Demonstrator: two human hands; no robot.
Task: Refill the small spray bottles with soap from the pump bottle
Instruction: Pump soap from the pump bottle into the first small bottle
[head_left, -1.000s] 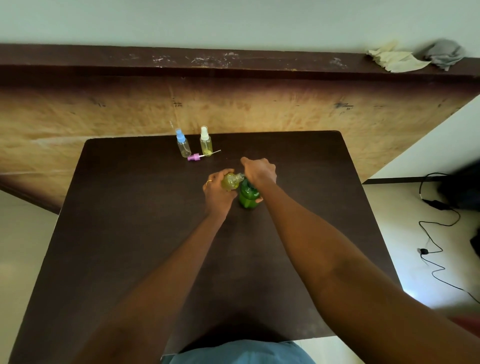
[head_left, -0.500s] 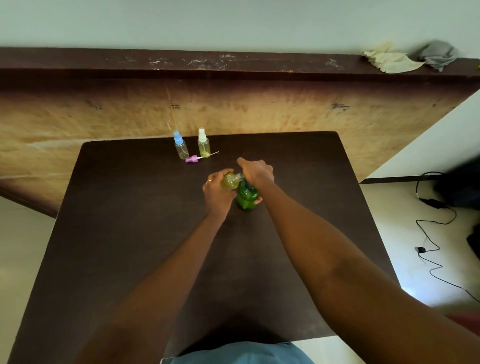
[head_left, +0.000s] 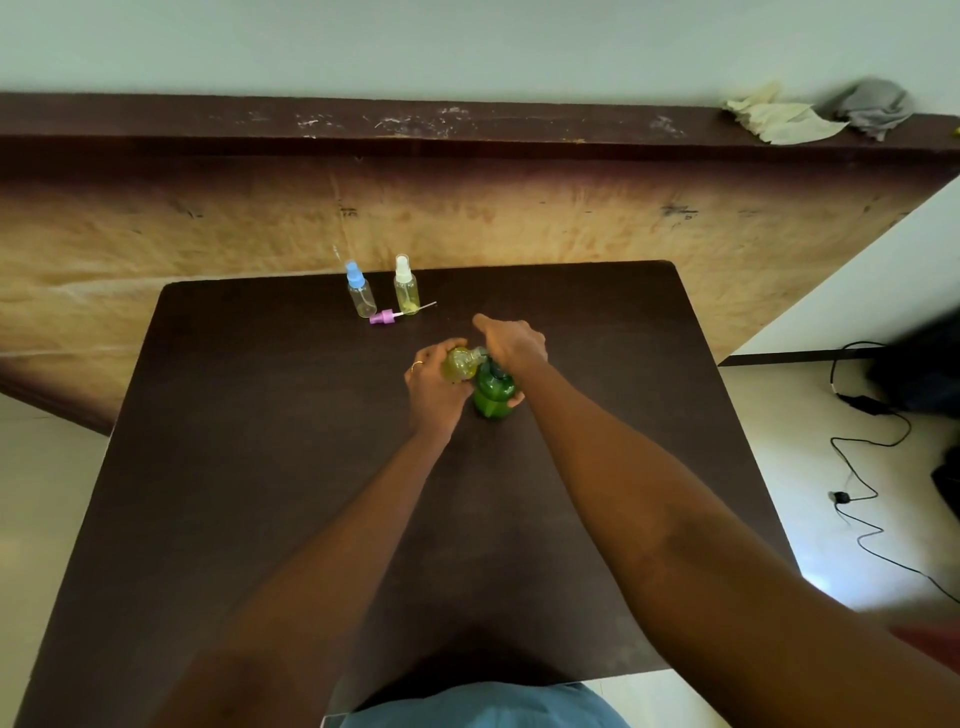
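Spillage looms if the spray bottle (head_left: 460, 364), clamped in the left hand (head_left: 434, 387)'s grip, tilts away while the right hand (head_left: 514, 343), clamped over the pump bottle (head_left: 491, 392), presses.

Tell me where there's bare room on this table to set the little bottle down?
The table is bare left of the left hand out to its left edge, and between the right hand and the right edge. Crowded: the far edge, where the blue-capped bottle, white-capped bottle and purple spray head cluster, and around the green pump bottle.
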